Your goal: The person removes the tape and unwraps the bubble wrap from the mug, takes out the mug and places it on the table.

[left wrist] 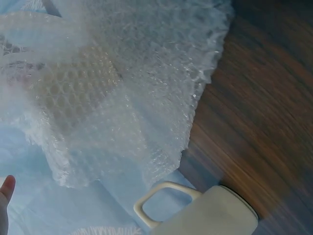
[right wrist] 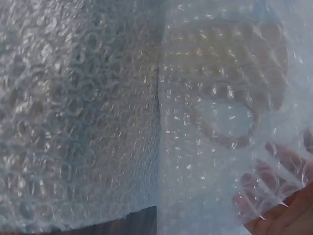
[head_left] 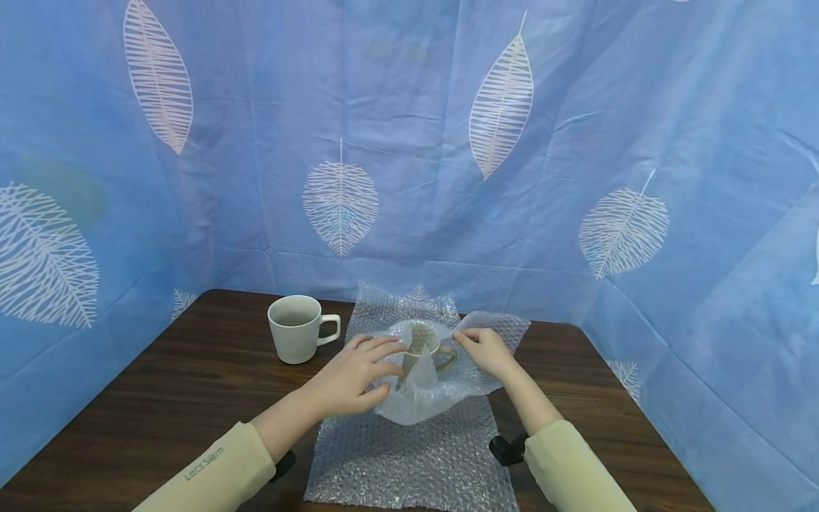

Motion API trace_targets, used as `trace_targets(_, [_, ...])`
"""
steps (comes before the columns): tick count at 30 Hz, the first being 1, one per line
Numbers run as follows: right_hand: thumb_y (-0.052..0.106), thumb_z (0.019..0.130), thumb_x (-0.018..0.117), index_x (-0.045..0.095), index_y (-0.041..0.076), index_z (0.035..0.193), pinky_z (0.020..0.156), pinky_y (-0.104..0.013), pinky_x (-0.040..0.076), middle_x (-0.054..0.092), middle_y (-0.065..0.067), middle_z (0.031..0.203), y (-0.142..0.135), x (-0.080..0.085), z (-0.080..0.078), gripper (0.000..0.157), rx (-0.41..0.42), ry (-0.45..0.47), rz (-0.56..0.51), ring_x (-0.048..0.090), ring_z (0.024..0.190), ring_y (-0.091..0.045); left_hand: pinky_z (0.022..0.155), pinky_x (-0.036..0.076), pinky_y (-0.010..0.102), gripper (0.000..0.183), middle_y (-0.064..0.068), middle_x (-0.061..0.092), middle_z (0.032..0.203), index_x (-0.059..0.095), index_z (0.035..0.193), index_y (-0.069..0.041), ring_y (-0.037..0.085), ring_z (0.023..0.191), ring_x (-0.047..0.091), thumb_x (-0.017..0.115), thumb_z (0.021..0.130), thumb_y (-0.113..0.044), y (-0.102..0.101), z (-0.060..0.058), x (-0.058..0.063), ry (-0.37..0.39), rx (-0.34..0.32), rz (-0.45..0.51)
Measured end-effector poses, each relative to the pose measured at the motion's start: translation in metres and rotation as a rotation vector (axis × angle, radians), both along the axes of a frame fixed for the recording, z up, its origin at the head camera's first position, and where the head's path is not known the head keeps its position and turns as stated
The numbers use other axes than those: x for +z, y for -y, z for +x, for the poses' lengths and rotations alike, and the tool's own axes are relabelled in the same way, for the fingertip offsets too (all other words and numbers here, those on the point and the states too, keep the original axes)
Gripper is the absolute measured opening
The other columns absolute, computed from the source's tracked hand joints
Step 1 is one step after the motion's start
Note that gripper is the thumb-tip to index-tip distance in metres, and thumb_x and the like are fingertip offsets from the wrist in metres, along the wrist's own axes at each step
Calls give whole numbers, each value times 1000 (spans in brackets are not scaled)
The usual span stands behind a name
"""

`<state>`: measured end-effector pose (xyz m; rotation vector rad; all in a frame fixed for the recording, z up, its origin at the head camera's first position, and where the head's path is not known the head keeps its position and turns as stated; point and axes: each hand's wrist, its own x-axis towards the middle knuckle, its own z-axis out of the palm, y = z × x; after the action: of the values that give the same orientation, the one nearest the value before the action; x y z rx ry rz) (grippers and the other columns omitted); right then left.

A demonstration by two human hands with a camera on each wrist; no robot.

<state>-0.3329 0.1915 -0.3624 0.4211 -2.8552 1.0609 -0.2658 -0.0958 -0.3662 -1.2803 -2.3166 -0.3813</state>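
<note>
A whitish cylindrical mug stands on the brown wooden worktop. The left hand, fingers spread, grips nothing beside a beige handled mug under clear bubble wrap; the right hand pinches the wrap. Best keep that mug steady, drawing folds snug.

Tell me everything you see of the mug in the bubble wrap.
This beige-looking mug has a looped handle toward the right hand, which pinches the translucent bubble wrap partly around it. The mug seems upright, rim up, set between that hand and the left hand. Wrap veils its front and base; its material is unclear.
</note>
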Motion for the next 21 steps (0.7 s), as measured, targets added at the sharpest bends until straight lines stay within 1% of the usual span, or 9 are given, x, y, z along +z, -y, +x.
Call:
trace_targets(1, [32,102,49,62,0,126,92,-54,44,60,-18,124,0,0,0,42,4,16,-23,53,116,-39,106,26,55,27,2,46,143,69,114,-22,23,136,34,51,94,-20,0,1,0,7,4,-23])
trace_targets(4, [32,103,46,59,0,129,96,-55,41,57,-20,129,1,2,-1,43,11,54,-94,49,121,-40,111,17,53,33,0,43,146,67,119,-23,23,139,28,47,94,-21,2,4,-1,33,13,-87])
trace_targets(6, [32,103,46,58,1,131,98,-55,39,55,-20,132,1,4,-1,44,8,79,-140,47,123,-39,113,12,50,35,0,45,145,67,122,-22,23,140,27,45,94,-21,2,6,-2,52,12,-119])
trace_targets(8, [30,103,45,56,0,133,100,-55,37,52,-20,134,1,4,-2,44,18,86,-167,45,125,-40,114,9,48,37,1,47,143,65,124,-22,23,140,27,43,95,-22,3,8,-3,68,19,-147])
trace_targets(11, [28,104,43,53,1,135,101,-55,35,49,-20,138,0,3,-5,43,31,83,-181,42,128,-40,113,11,49,39,4,52,139,65,126,-19,25,139,29,42,95,-21,5,11,-6,77,34,-174])
trace_targets(15, [24,104,42,49,4,140,101,-57,34,43,-19,143,-2,-2,-10,41,38,86,-182,38,131,-41,110,21,53,39,3,57,133,66,124,-15,25,135,36,41,95,-22,8,14,-10,84,79,-189])
trace_targets(18, [21,104,42,43,5,144,102,-57,33,38,-19,146,-4,-7,-14,43,33,97,-172,36,131,-42,107,26,54,40,2,59,129,66,124,-15,24,132,41,41,95,-25,11,14,-14,104,107,-192])
trace_targets(21, [16,104,42,36,2,147,102,-57,33,35,-21,148,-7,-12,-17,46,34,102,-150,35,132,-42,107,26,56,39,3,61,127,67,122,-14,25,130,42,42,95,-26,13,13,-19,128,114,-193])
